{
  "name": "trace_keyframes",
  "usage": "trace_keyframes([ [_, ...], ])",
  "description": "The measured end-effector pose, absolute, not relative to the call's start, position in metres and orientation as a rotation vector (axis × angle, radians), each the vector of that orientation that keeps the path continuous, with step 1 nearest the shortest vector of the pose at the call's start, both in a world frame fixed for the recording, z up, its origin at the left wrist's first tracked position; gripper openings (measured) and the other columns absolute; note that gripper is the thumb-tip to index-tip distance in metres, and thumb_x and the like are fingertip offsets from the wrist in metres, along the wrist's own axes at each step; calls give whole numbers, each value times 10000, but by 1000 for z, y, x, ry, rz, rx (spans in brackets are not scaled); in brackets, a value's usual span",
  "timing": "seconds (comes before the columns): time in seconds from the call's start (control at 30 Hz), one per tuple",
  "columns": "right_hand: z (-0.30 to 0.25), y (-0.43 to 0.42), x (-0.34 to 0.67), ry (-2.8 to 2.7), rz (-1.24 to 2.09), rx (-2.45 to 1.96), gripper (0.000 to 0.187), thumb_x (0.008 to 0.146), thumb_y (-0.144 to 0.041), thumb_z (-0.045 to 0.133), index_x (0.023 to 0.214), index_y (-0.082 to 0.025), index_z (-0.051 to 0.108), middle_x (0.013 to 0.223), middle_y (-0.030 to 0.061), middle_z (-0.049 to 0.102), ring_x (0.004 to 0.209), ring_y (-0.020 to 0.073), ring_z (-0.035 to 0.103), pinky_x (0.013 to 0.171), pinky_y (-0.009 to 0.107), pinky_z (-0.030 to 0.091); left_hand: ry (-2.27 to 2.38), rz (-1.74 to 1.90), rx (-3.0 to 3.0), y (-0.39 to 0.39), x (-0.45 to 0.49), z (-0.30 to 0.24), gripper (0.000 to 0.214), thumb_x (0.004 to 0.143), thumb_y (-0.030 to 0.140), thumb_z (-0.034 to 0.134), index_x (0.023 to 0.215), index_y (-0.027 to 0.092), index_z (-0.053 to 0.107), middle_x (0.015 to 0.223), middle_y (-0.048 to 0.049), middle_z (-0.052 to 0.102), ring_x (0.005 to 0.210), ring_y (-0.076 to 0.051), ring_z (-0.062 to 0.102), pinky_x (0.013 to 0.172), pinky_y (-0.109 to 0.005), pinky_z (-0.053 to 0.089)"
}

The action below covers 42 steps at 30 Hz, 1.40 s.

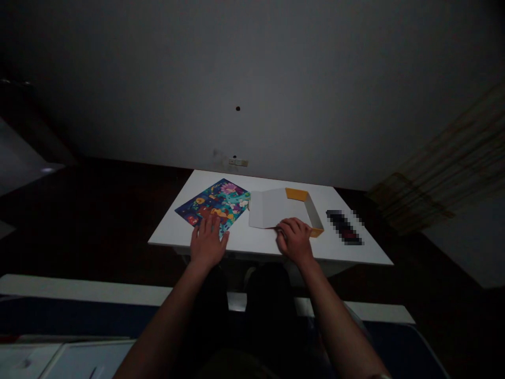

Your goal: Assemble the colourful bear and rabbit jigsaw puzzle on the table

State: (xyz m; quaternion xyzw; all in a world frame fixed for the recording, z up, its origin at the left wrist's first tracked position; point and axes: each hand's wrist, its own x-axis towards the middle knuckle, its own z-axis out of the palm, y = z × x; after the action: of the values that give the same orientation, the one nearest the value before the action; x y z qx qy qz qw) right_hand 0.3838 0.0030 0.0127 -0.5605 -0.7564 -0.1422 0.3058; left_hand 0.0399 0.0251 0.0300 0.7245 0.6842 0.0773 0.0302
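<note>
My left hand (208,241) lies with its fingers spread over the near corner of a colourful illustrated sheet (213,202), which shows animals and flowers on dark blue. I cannot tell whether the sheet is a puzzle or a plain picture. To its right is an open cardboard box (315,216) with yellow walls, its white lid flap (256,208) folded out to the left. The curled fingers of my right hand (294,238) are closed over the box's near edge and partly hide it.
Both things rest on a white table (244,245). A dark, pixelated object (344,227) lies at the table's right. Behind is a grey wall with an outlet (238,162), and a patterned curtain (437,168) hangs to the right. My legs are under the near edge.
</note>
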Motion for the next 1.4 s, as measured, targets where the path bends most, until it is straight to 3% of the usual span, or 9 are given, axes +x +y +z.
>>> trace_keyframes([
  [0.17,18,18,331,-2229,-91,-1231,334,1020,-139,697,1281,-271,858,1360,188,867,1326,433,774,1137,637,643,2119,303,2189,28,76,37,817,1248,611,518,1919,145,497,2024,-255,367,1850,-509,429,1447,-691,436],
  [0.27,22,36,286,-2214,101,-1097,453,1023,-117,658,1417,-254,833,1442,183,852,1355,396,780,1194,615,660,2010,340,2309,26,68,36,835,1226,624,606,1898,136,529,1988,-283,425,1806,-532,490,1437,-705,454],
  [0.4,18,56,248,-2077,327,-1048,599,1029,-48,567,1549,-248,786,1524,155,848,1421,344,791,1298,584,637,1636,330,2596,18,29,26,730,1215,553,654,1874,249,582,2009,-150,456,1886,-428,401,1508,-644,414],
  [0.53,10,60,246,-2024,478,-1068,513,1067,-43,559,1421,-275,850,1441,143,886,1351,343,839,1244,567,674,1535,388,2712,9,3,11,679,1219,435,662,1889,428,552,1975,-56,523,1856,-345,477,1506,-595,464],
  [0.7,14,56,253,-1953,512,-1115,446,1061,-55,612,1253,-322,914,1286,110,922,1188,348,877,1127,560,723,1535,430,2814,6,1,-5,673,1201,422,747,1847,300,604,1953,-147,543,1803,-378,558,1457,-604,534],
  [0.87,27,52,250,-1957,537,-1170,442,1023,-37,637,1184,-322,934,1252,93,935,1171,336,874,1093,498,715,1543,526,2816,1,5,-17,568,1228,377,712,1795,388,674,1911,-99,607,1754,-363,620,1370,-590,615],
  [1.07,33,52,248,-2035,571,-1258,440,1021,-60,659,1234,-295,965,1327,122,936,1263,357,866,1146,487,676,1608,665,2727,-6,19,-29,464,1247,322,649,1692,370,774,1846,-94,684,1673,-377,683,1276,-601,660],
  [1.27,26,55,247,-2076,546,-1300,451,1073,-81,639,1325,-265,965,1423,129,929,1315,345,873,1171,465,669,1626,605,2672,-3,31,0,369,1234,386,701,1571,376,850,1711,-84,797,1484,-385,790,1201,-619,697],
  [1.4,19,58,249,-2027,493,-1213,468,1002,-24,691,1228,-320,975,1311,81,959,1216,336,910,1100,480,713,1631,469,2726,-2,38,19,530,1202,467,753,1725,381,743,1881,-95,645,1703,-397,656,1358,-641,623],
])
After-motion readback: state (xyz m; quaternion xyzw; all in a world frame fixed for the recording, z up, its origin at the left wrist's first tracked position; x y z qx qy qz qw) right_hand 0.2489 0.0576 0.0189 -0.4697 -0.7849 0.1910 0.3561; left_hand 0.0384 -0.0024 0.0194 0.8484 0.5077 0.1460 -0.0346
